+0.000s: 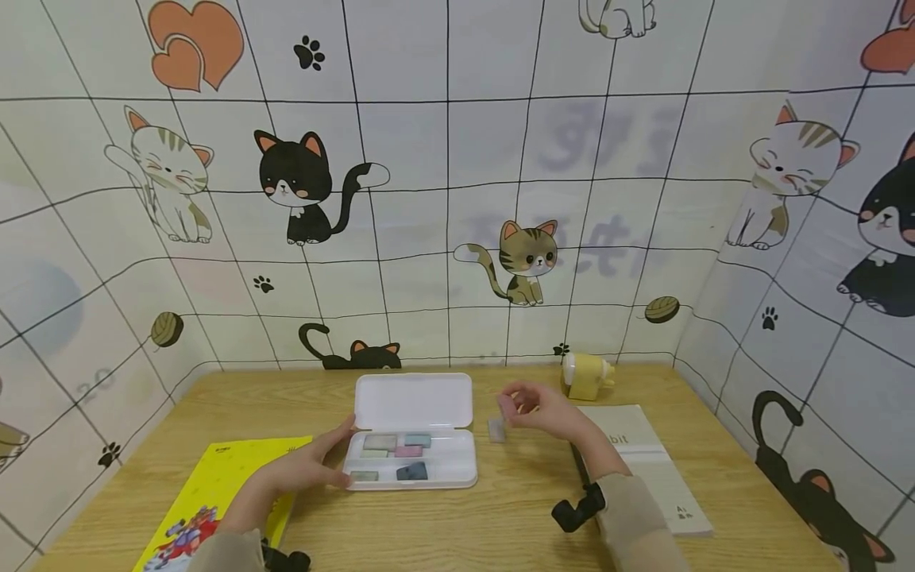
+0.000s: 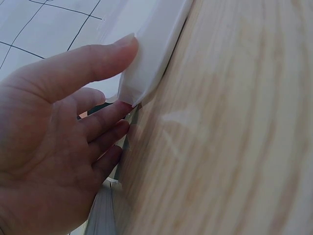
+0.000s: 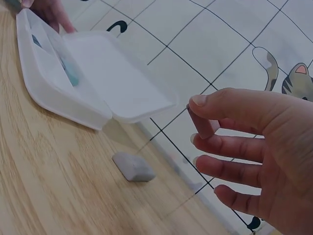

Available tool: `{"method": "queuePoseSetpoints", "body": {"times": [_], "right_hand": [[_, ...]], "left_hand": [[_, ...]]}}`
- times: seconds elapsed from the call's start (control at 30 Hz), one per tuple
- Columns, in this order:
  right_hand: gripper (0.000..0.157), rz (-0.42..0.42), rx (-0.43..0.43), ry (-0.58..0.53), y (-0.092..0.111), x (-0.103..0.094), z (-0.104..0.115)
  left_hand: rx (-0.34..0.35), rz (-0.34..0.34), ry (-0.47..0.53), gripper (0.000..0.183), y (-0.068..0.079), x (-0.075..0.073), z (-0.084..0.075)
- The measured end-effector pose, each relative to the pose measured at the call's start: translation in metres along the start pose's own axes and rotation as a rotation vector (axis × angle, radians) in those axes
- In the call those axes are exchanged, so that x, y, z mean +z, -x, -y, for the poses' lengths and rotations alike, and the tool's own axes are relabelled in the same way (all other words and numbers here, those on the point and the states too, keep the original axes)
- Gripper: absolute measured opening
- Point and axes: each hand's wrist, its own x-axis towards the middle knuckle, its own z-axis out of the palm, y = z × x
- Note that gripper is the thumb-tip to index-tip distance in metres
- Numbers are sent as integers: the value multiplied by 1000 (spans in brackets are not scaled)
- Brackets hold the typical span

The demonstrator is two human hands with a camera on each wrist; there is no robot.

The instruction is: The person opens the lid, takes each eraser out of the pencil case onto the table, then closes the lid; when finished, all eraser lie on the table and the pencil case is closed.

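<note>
On the worktop (image 1: 507,516), rested relaxed left hand (image 1: 307,467) against open white case (image 1: 452,457), pinched pink block (image 1: 507,407) at right with right hand (image 1: 549,413); judged work partway, with six pieces (image 1: 408,451) inside, grey block (image 1: 496,430) outside.

A wooden table (image 1: 443,532) with pale, streaky grain carries it all. Near its middle lies a white case (image 1: 450,465) (its lid open toward the far side). Just right of that sits a small grey block (image 1: 496,430). A yellow book (image 1: 207,485) lies to the left, a whitish notebook (image 1: 668,477) to the right, and a yellow-and-white object (image 1: 586,376) at the far right.
</note>
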Motion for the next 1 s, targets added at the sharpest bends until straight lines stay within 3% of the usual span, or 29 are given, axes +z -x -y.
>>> {"method": "queuePoseSetpoints", "body": {"times": [0.3, 0.47, 0.77, 1.0], "right_hand": [[44, -60, 65, 23, 6, -5, -8], [42, -69, 59, 37, 7, -5, -20], [26, -102, 67, 138, 4, 2, -35], [24, -91, 87, 137, 5, 5, -36]], "left_hand": [[-11, 0, 13, 104, 0, 1, 1], [-8, -1, 7, 104, 0, 1, 1], [1, -5, 9, 103, 1, 1, -3], [-3, -10, 9, 103, 2, 1, -4]]}}
